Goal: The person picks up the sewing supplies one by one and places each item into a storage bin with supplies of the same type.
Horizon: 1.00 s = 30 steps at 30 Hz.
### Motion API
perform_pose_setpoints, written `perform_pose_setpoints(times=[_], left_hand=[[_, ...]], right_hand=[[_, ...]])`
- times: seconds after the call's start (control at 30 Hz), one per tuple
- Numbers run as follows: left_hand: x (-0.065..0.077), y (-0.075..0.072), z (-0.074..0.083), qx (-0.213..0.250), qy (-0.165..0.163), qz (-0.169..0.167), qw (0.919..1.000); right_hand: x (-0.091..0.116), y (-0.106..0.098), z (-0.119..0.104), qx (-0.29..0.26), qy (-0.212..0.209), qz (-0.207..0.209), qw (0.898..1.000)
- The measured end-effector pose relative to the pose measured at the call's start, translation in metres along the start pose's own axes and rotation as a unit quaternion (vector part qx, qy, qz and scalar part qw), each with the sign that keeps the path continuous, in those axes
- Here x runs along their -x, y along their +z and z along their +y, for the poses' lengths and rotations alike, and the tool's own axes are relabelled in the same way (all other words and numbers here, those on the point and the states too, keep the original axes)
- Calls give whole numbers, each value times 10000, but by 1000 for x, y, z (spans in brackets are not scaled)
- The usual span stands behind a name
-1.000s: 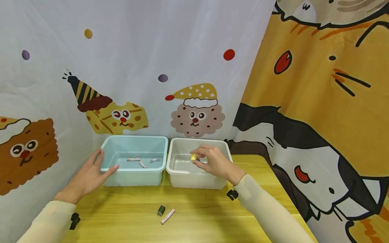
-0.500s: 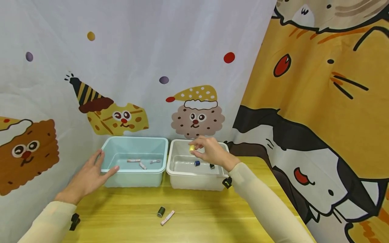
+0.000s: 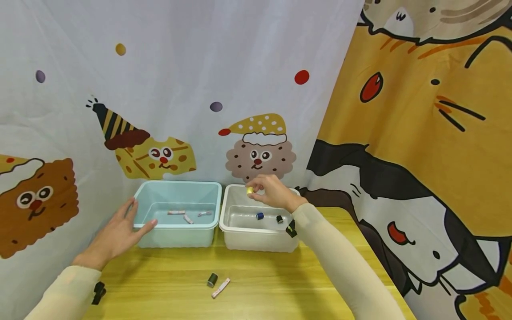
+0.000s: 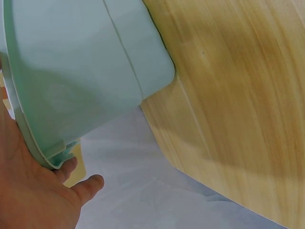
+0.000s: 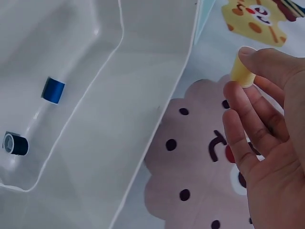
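Note:
My right hand (image 3: 273, 192) pinches a yellow thread spool (image 5: 243, 71) between thumb and fingertips, above the far side of the white bin (image 3: 256, 240). Inside that bin lie a blue thread spool (image 3: 260, 216) and a black thread spool (image 3: 279, 219), apart from each other. At the near left corner of the light blue bin (image 3: 176, 235), my left hand (image 3: 114, 233) rests against the rim with fingers spread; in the left wrist view its fingers (image 4: 90, 187) extend past the rim. Several small printed strips, one of them a pinkish strip (image 3: 176, 212), lie on the blue bin's floor.
On the yellow wood-grain table (image 3: 160, 284), a dark green thread spool (image 3: 212, 279) lies beside another printed strip (image 3: 221, 288), in front of the bins. Both bins stand side by side against a cartoon-printed curtain (image 3: 180, 66). More printed fabric (image 3: 400, 178) hangs at the right.
My right hand has risen from inside the white bin toward its back edge, still pinching the yellow spool. The blue and black spools have come into view. My left hand stays at the blue bin.

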<state>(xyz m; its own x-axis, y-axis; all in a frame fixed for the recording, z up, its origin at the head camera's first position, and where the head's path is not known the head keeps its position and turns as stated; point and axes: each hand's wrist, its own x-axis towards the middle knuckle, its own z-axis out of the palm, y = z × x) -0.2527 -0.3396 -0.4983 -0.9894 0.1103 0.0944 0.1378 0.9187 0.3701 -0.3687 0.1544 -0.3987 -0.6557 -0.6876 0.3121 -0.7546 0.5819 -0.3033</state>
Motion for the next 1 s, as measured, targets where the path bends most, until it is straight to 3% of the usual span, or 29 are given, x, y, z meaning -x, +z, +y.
perform_pose_setpoints(times=[0.33,1.0], left_hand=[[0,1,0,-24,19,-25,10000],[1,0,1,-49,48,6,10000]], right_hand=[[-18,8,15,253,295,-255,9989],[-23,19,31,-196,1145,-517,9919]])
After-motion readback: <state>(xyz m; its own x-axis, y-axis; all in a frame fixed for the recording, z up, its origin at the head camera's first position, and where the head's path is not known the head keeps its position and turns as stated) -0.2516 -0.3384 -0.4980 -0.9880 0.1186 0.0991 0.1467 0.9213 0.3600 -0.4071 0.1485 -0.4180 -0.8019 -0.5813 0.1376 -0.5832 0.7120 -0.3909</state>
